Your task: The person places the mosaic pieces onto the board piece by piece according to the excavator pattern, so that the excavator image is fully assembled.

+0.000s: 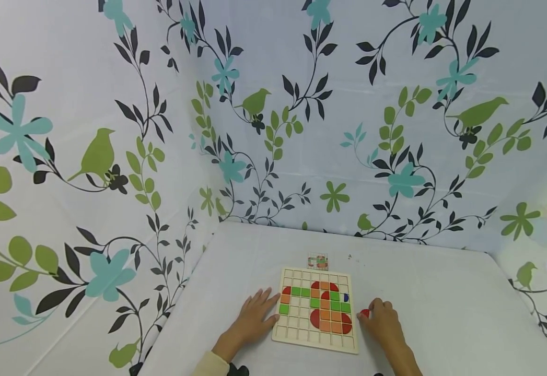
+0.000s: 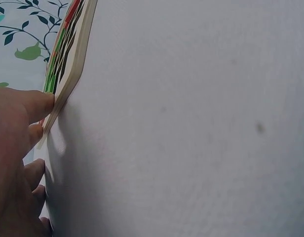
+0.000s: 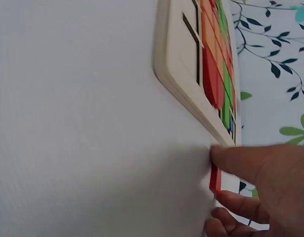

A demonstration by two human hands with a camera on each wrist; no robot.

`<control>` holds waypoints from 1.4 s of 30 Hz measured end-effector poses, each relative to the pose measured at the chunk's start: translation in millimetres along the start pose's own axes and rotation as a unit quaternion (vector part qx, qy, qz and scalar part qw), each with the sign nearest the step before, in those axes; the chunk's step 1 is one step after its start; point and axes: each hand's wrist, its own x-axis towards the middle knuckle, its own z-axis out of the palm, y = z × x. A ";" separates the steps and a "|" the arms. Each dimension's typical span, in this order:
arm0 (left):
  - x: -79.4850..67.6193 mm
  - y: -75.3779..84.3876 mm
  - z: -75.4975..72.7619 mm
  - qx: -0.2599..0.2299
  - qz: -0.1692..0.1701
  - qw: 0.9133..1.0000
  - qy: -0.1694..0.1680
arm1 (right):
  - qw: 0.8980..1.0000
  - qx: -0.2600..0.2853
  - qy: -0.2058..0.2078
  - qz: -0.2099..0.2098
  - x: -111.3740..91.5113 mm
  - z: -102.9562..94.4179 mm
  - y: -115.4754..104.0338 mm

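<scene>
A square wooden grid board [image 1: 298,335] lies on the white table, partly filled with red, orange and green pieces plus one small blue piece [image 1: 346,297]. Fingers spread, my left hand [image 1: 252,317] rests at the board's left edge; its thumb touches the rim in the left wrist view. Just beyond the right edge, my right hand [image 1: 384,322] pinches a small red piece [image 3: 215,178] between thumb and fingers, low over the table. Most of that piece hides behind the fingers in the head view.
A small card [image 1: 317,261] with a coloured grid pattern lies just behind the board. The white table [image 1: 442,303] extends to both sides. Patterned cloth [image 1: 311,156] with birds, leaves and flowers hangs behind and to the left.
</scene>
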 end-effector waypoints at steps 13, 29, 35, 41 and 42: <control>-1.3 1.4 -2.9 -0.003 0.001 1.000 0.001 | 0.998 0.025 0.053 0.019 2.8 16.8 -6.6; -2.4 2.2 -1.8 -0.007 0.011 1.000 0.008 | 0.997 0.030 0.073 0.003 19.1 25.0 -12.7; -2.9 3.0 -2.1 -0.010 0.014 1.000 0.007 | 0.997 0.037 0.069 0.010 27.8 26.0 -17.6; -3.5 2.7 -4.3 -0.013 0.015 1.000 0.007 | 0.996 0.051 0.073 -0.019 25.5 21.4 -43.8; -3.6 2.2 -4.1 -0.013 0.019 1.000 0.009 | 0.996 0.049 0.073 -0.034 23.1 21.5 -50.8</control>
